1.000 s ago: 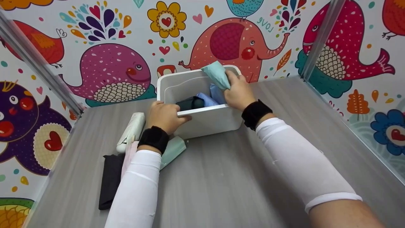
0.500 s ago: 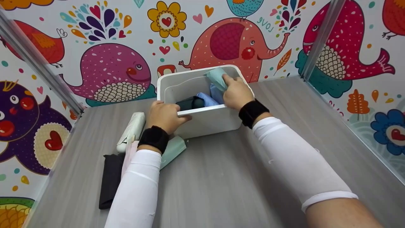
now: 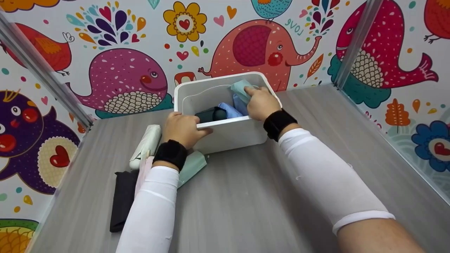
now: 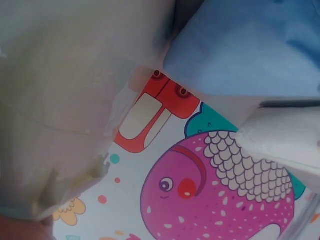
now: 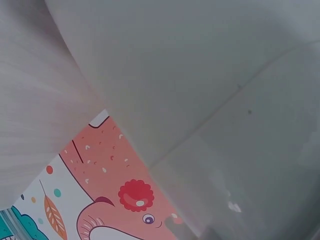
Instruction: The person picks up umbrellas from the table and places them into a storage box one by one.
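Note:
A white plastic bin point(image 3: 235, 135) stands toward the back of the table. My left hand point(image 3: 182, 130) grips its near left rim, thumb along the front edge. Inside the bin's right end, my right hand point(image 3: 263, 103) holds a pale teal folded umbrella point(image 3: 240, 88), whose upper end shows past the fingers. Below it in the bin lie a dark green rolled umbrella point(image 3: 211, 115) with a strap and blue folded fabric bundles point(image 3: 230, 110). The bin's wall point(image 5: 215, 100) fills much of the right wrist view and the left side of the left wrist view.
Left of the bin lie a cream folded umbrella point(image 3: 147, 142), a black folded one point(image 3: 123, 200), a pink one point(image 3: 144, 172) partly under the left forearm, and a mint green one point(image 3: 193, 167). Printed walls point(image 3: 133, 80) enclose the table point(image 3: 239, 200).
My right hand has lowered the pale teal umbrella from above the rim into the bin and shifted slightly left. My left hand stays on the rim.

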Motion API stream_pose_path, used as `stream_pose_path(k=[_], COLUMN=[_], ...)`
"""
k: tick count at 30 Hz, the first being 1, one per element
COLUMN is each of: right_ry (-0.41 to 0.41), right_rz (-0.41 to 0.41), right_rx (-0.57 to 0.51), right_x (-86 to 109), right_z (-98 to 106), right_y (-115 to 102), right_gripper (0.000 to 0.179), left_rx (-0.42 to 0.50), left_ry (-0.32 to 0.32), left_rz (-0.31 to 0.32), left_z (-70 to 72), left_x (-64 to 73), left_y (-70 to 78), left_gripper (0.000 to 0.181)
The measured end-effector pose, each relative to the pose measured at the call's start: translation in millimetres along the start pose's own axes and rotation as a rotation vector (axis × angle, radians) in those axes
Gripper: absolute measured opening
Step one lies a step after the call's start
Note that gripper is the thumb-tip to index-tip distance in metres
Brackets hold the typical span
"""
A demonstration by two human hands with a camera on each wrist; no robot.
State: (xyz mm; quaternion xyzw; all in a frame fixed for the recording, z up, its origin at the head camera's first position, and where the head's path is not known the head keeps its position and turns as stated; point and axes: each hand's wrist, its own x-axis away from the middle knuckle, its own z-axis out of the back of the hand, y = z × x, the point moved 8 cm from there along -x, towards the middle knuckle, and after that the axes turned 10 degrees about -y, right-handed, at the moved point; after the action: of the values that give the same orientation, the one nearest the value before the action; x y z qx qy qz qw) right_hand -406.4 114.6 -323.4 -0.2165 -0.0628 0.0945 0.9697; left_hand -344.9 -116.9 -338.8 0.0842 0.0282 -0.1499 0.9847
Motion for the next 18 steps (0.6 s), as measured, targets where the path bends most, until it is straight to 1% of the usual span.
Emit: stream_pose_path(k=[6,10,14,18], right_ry=[-0.049,-0.084,-0.111,-0.132], right_rz=[-0.015,-0.008,0.009,0.005], right_rx=[0.014,0.029,0.084,0.131], right_x=[-2.2,-3.2,-4.5,-5.1], right_z=[-3.4,-5.5,-6.8,-7.4], right_y=[0.6,-0.7,-2.6,-3.7], right_gripper=[0.066,0.063,0.06,0.059], left_rx=[0.004,0.001,-0.006,-0.004], left_ry=[0.006,0.012,0.018,0.016], left_rz=[-0.002,-0.006,-0.006,0.003], left_z=[0.2,0.2,0.6,1.0], left_x=[1.0,1.6,2.2,2.8], left_y=[0.1,0.2,0.7,0.7], left_gripper=[0.052,0.052,0.052,0.051])
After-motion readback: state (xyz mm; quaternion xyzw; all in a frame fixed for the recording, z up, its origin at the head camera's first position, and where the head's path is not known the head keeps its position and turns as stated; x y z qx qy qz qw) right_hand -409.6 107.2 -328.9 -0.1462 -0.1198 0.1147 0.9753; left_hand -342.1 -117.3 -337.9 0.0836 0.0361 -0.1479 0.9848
